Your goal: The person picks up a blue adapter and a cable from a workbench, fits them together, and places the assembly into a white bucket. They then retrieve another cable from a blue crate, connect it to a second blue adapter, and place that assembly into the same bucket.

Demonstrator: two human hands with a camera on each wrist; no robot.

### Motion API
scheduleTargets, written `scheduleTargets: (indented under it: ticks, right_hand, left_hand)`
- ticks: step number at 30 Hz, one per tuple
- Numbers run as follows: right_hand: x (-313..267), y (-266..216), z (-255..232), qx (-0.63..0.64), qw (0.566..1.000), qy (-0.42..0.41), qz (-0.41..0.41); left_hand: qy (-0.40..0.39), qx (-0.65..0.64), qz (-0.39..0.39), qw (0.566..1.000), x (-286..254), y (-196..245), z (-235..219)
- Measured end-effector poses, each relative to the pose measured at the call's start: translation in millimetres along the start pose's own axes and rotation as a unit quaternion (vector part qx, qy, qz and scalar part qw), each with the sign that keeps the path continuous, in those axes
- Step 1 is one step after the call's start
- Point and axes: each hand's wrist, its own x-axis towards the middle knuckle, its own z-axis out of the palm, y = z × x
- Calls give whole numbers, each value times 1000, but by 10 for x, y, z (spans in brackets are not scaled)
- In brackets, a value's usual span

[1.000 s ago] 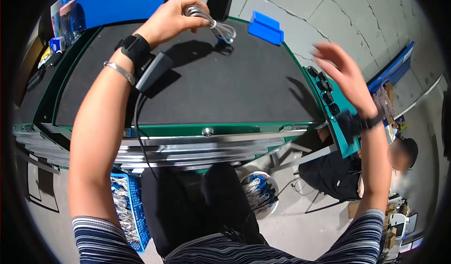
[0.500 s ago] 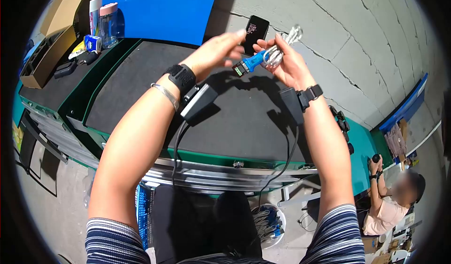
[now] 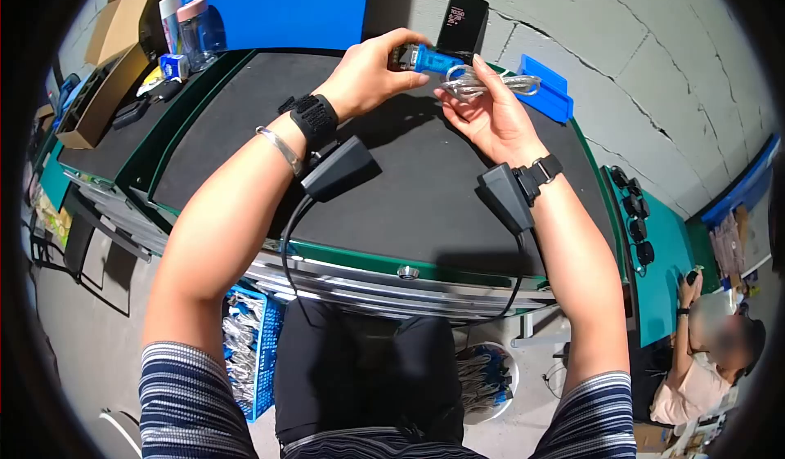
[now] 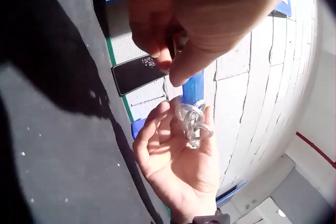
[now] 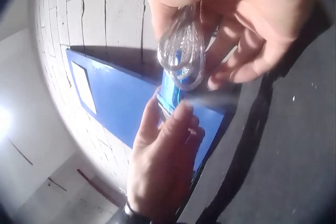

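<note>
An adapter cable lies between both hands, above the dark mat (image 3: 409, 189). Its translucent blue connector (image 3: 439, 62) points left, and its clear-grey cord (image 3: 474, 89) is bundled in a coil. My left hand (image 3: 370, 75) pinches the connector's far end between thumb and fingers, hiding part of it. With the thumb across the coil, my right hand (image 3: 497, 120) holds the cord palm up. In the left wrist view the blue connector (image 4: 193, 90) runs from the left fingertips down to the coil. The right wrist view shows the looped cord (image 5: 181, 50) hanging from the right hand.
Behind the hands are a phone (image 3: 464, 24) and a blue tray (image 3: 544, 95). A cardboard box (image 3: 106, 75) and bottle (image 3: 195, 38) stand left. Below are a blue basket (image 3: 267, 361) and a white bucket (image 3: 511, 381) of cables. Another person (image 3: 695, 385) sits at right.
The coil went from my left hand to my right, which came in from the far right. My left hand, loose beside the connector half a second ago, now grips its end.
</note>
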Motion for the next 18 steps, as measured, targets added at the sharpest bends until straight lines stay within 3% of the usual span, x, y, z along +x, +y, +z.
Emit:
scheduleTargets:
  ticks: [4,11,13,16,18]
  right_hand:
    - [-100,-30,139,5,999,-8,-49]
    - [-85,-121,-2,29,998,22,-58]
    - [-73,-153,-55,40,998,0,-58]
    - [-18,-241,-166,9,988,-143,-56]
    - [-25,-247,-185,10,987,-147,-60]
  left_hand:
    - [43,-7,18,999,18,71,-23]
    - [73,66,65,993,-49,294,-18]
    - [80,75,82,991,-38,279,-33]
    - [73,71,66,993,-42,292,-45]
    - [65,100,55,991,-46,283,-49]
